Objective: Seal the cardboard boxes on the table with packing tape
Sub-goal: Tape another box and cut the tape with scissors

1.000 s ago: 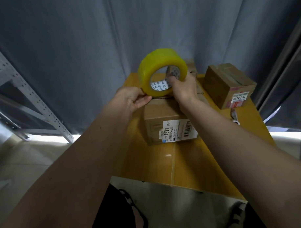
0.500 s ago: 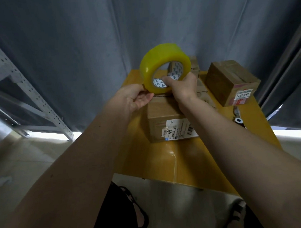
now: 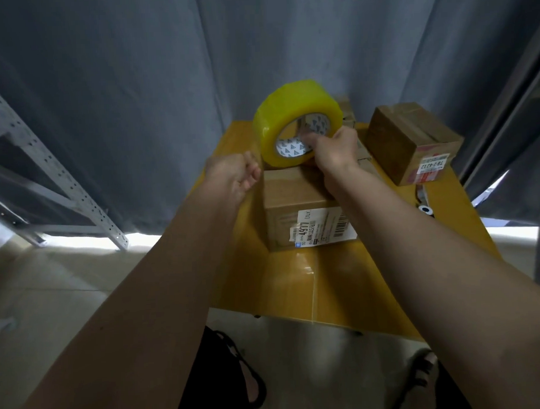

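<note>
A big roll of yellow, half-transparent packing tape stands on its edge on top of a brown cardboard box, which sits in the middle of the yellow wooden desk. The roll has a white inner core printed with small dark triangles. The right hand has its grip on the roll — the fingers go into the core and curl around the rim. The left hand is just beside the roll on its left side, with fingers curled as if pinching; I cannot tell whether a thin tape end is between them. The box under the roll carries a white shipping label with a barcode on its near face. A second brown cardboard box, with a red and white sticker, stands farther right on the desk. A grey curtain hangs behind.
</note>
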### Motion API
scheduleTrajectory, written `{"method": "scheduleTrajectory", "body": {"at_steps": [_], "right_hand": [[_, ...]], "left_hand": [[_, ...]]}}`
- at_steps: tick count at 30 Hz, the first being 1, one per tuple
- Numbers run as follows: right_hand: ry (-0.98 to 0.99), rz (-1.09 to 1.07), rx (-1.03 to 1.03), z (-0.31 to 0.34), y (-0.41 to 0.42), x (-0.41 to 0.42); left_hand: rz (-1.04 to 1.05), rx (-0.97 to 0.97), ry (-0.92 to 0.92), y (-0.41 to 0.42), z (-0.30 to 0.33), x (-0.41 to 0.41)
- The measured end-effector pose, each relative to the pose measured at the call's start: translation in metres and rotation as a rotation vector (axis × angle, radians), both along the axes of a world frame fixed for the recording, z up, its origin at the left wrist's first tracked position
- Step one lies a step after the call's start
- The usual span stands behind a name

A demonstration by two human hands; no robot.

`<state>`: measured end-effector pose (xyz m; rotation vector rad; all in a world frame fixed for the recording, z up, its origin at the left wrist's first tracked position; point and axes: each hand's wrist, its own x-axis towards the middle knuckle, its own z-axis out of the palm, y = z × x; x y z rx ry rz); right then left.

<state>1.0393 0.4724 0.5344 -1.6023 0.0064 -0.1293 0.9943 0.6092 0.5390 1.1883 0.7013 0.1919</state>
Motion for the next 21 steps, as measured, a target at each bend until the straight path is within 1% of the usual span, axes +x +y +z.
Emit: {"method": "scheduleTrajectory", "body": {"at_steps": [2,5,9,11,14,21], "right_hand": [[0.0,-0.003,0.003,0.001,-0.001,0.0],[-0.002,-0.005,0.024,0.001,-0.001,-0.001],[0.0,-0.005,0.077,0.001,-0.003,-0.001],[-0.025,-0.028,0.064,0.0,-0.002,-0.001],[-0.068,-0.061,0.026,0.001,-0.001,-0.002],[-0.04,-0.1,-0.011,0.0,0.0,-0.006]], "left_hand": [[-0.013,-0.067,-0.01,0.004,-0.001,-0.002],[-0.015,-0.113,-0.022,-0.001,-0.002,-0.004],[0.054,-0.173,-0.022,-0.008,-0.002,-0.004],[0.102,-0.244,-0.027,-0.006,-0.005,-0.007],[0.109,-0.311,-0.042,-0.005,-0.008,-0.013],[0.132,-0.292,0.017,-0.012,-0.015,-0.016]]}}
